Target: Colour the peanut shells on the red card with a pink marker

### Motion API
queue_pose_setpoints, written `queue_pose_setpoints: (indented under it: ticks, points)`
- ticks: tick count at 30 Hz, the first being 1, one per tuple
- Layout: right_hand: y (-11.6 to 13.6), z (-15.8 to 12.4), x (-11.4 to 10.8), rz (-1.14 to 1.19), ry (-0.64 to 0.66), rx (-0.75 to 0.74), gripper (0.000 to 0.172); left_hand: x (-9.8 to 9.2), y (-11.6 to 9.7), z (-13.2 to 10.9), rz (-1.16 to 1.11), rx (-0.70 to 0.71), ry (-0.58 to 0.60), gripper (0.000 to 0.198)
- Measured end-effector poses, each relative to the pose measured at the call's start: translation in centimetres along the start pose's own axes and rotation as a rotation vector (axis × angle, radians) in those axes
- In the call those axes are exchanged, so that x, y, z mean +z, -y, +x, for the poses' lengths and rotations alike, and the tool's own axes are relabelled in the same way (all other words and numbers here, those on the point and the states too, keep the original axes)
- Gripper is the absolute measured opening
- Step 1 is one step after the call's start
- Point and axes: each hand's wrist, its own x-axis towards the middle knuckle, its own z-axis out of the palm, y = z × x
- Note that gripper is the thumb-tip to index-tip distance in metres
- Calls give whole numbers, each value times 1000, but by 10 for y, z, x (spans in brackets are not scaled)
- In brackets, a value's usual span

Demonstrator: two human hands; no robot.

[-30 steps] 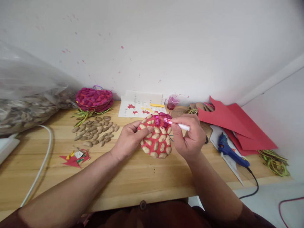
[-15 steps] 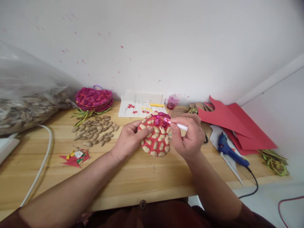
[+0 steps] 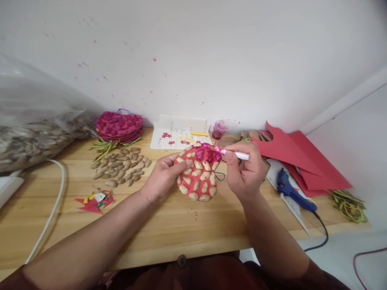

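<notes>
My left hand (image 3: 165, 175) grips the left edge of a round red disc covered with peanuts (image 3: 196, 174), thumb on its face. Most of its peanuts are bare tan; several along the upper edge are wet with magenta paint. Pinched in my right hand (image 3: 246, 171) is a white-handled paintbrush (image 3: 240, 155), its magenta-stained tip against the peanuts at the disc's top. A green loop of cord (image 3: 220, 176) sticks out at the disc's right side. Behind the disc stands a clear cup of magenta paint (image 3: 219, 129).
Loose peanuts (image 3: 121, 165) and paper scraps (image 3: 96, 201) lie left, near finished magenta discs (image 3: 119, 125) and a bag of peanuts (image 3: 33, 137). A paper sheet with stars (image 3: 163, 125) is behind. Right are red card (image 3: 314, 161), a blue glue gun (image 3: 294, 193) and green cord (image 3: 347, 205).
My right hand has moved right and slightly up with the paintbrush, which now lies flatter across the disc's top. The disc has turned slightly, and its green loop shows more.
</notes>
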Motion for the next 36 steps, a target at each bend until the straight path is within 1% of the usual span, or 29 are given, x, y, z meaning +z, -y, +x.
queue_pose_setpoints:
  ticks: [5, 10, 16, 21, 27, 33, 36]
  points:
    - [-2, -1, 0, 35, 29, 40, 7, 1, -1, 1, -4, -7, 9, 39]
    - [-5, -1, 0, 48, 0, 87, 6, 1, 0, 0, -19, -11, 7, 39]
    - [-5, -1, 0, 57, 35, 58, 6, -1, 1, 1, -24, -10, 18, 39]
    - [-7, -2, 0, 33, 19, 112, 7, -2, 3, 1, -23, -8, 18, 37]
    - [-5, -2, 0, 73, 25, 90, 5, -1, 1, 1, -20, -14, 0, 40]
    - [-6, -3, 0, 40, 19, 139, 7, -1, 1, 1, -14, -17, 8, 40]
    - [-6, -3, 0, 55, 21, 128, 7, -1, 1, 1, -9, -11, 7, 38]
